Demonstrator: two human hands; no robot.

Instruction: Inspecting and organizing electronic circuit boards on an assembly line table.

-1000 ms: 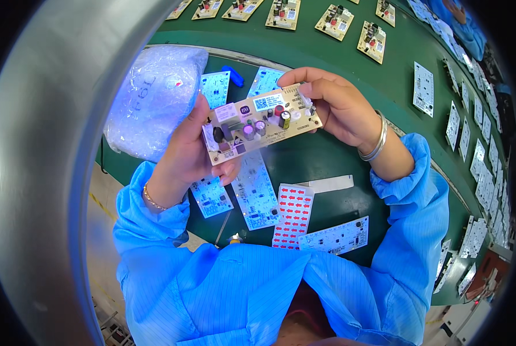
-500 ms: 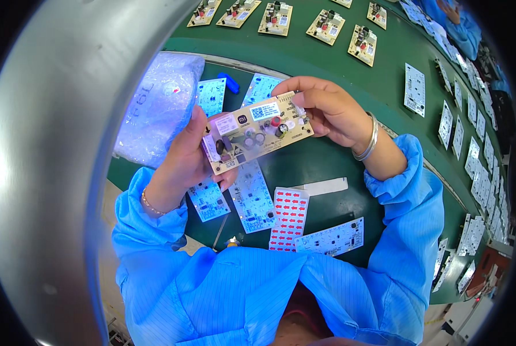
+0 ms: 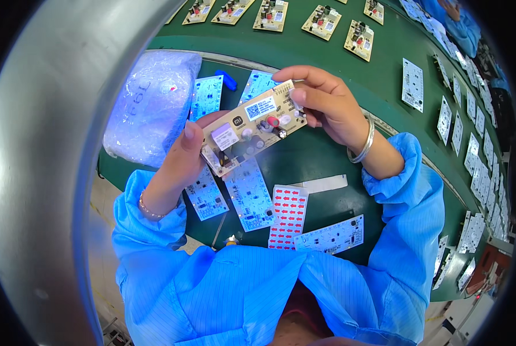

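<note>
Between both hands I hold a tan circuit board (image 3: 255, 128), tilted with its right end higher. Capacitors, a white relay-like block and a printed label sit on its upper face. My left hand (image 3: 180, 155) grips the board's left end, thumb near the edge and fingers hidden underneath. My right hand (image 3: 330, 106) pinches the right end with thumb and fingers. Beneath the held board lie white circuit boards (image 3: 249, 199), partly covered by it. A sheet of red arrow stickers (image 3: 288, 216) lies nearer to me, beside another white board (image 3: 330, 235).
A bubble-wrapped bundle (image 3: 151, 106) stands at the left, with a blue cap-like piece (image 3: 226, 81) beside it. Tan boards (image 3: 321, 23) and white boards (image 3: 412, 85) line the green surface beyond. A large metal curved surface (image 3: 39, 173) fills the left side. Another person's sleeve (image 3: 464, 34) shows far right.
The held board has tipped, its component side turning a little and its left end moving slightly. Both hands keep their grip; the view has shifted slightly.
</note>
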